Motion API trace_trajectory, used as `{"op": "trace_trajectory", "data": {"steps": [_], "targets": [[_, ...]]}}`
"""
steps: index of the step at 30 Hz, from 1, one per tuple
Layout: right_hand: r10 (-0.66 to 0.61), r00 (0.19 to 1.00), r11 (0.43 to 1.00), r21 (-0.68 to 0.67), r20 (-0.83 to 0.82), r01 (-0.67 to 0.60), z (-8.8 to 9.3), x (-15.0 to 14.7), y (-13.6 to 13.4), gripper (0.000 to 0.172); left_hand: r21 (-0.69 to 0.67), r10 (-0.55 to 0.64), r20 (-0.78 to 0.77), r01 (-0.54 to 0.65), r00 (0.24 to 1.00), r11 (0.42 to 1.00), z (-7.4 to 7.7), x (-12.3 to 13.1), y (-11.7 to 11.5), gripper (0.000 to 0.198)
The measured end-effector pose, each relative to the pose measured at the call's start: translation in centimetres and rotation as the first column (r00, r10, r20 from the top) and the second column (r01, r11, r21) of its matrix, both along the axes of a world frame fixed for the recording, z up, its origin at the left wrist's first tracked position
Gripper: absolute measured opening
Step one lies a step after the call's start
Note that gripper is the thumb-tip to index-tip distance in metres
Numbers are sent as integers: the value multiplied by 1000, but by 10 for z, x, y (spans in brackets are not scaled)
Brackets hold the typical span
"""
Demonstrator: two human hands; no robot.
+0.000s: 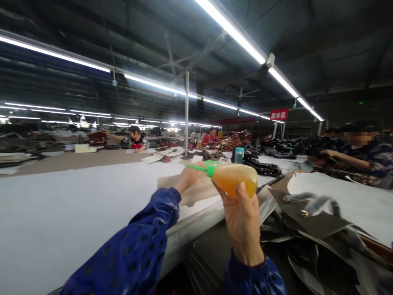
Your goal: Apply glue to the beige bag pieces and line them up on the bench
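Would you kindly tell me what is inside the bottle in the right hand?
The bottle contains amber liquid. The right hand covers part of its underside, hiding whatever is behind there.

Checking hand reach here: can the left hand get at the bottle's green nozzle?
Likely yes: the left hand appears close behind the green nozzle, and the right hand grips the bottle by its body, leaving the nozzle uncovered. Whether the left hand touches it is unclear.

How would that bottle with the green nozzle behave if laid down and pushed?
The bottle might roll, since its sides look rounded. It's probably weighty for its size, as amber liquid seems to fill much of it. The slim green nozzle juts out, so it could catch.
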State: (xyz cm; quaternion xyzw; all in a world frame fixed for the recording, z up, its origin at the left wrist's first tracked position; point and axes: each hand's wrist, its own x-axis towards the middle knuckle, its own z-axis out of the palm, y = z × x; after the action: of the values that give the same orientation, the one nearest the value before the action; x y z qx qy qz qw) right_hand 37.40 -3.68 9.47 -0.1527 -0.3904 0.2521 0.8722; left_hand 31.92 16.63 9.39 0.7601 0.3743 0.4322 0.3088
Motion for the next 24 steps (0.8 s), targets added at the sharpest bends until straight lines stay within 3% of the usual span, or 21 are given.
{"op": "trace_trajectory", "data": {"steps": [3, 5, 7, 9, 12, 14, 18, 24], "targets": [[-12, 1000, 1000, -9, -18, 12, -1, 1, 10, 39, 53, 112, -100, -107, 989, 993, -17, -41, 12, 33], [-9, 1000, 1000, -23, -26, 9, -2, 1, 18, 39, 69, 252, -114, -246, 961, 967, -31, -72, 14, 38], [-3, 999, 999, -36, -34, 2, -4, 0, 26, 39, 44, 435, -95, -433, 896, 901, -42, -107, 15, 45], [7, 999, 999, -47, -42, -9, -6, 0, 33, 39, -28, 599, -64, -601, 798, 799, -50, -142, 14, 52], [35, 998, 996, -74, -46, -39, -10, -3, 44, 40, -184, 717, -17, -707, 697, 683, -58, -186, 8, 57], [60, 997, 993, -98, -49, -65, -12, -6, 50, 42, -311, 704, 26, -663, 710, 681, -65, -202, 0, 53], [101, 994, 983, -148, -51, -107, -17, -10, 58, 45, -544, 588, 194, -413, 785, 730, -81, -202, -18, 36], [115, 992, 973, -196, -48, -122, -22, -9, 64, 46, -655, 422, 415, -57, 806, 753, -88, -186, -30, 21]]}}
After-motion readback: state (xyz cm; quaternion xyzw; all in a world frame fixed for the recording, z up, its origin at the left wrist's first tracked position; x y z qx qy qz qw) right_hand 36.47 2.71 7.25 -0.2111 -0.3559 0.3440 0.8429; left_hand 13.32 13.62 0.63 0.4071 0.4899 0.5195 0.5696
